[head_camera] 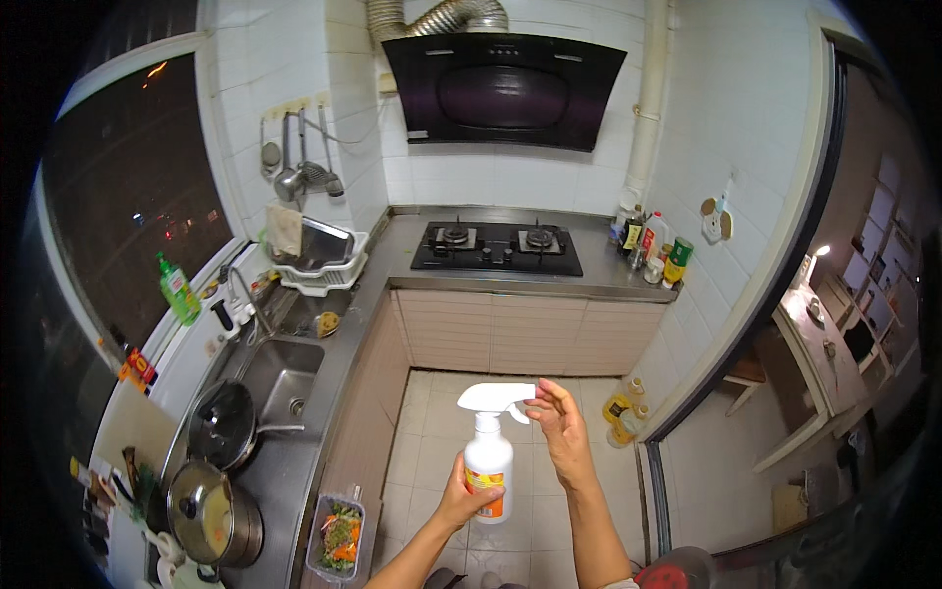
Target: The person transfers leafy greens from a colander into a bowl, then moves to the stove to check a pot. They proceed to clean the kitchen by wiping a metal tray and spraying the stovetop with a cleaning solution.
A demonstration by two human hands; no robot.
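Observation:
A white plastic spray bottle [489,453] with an orange and yellow label is held upright over the tiled floor. My left hand [471,497] is wrapped around its lower body, thumb across the label. Fingertips of my right hand [561,423] are at the nozzle end of the white trigger sprayer [497,397]; the fingers are bent and the palm is free of the bottle. Whether they grip the nozzle or only touch it, I cannot tell.
Left counter: a steel sink [283,375], a lidded pan [221,425], a lidded pot [213,513] and a dish rack [324,269]. A plastic container of food scraps [336,537] hangs by the cabinet. Ahead is a black gas stove [497,249]; oil bottles [625,412] stand on the floor at right.

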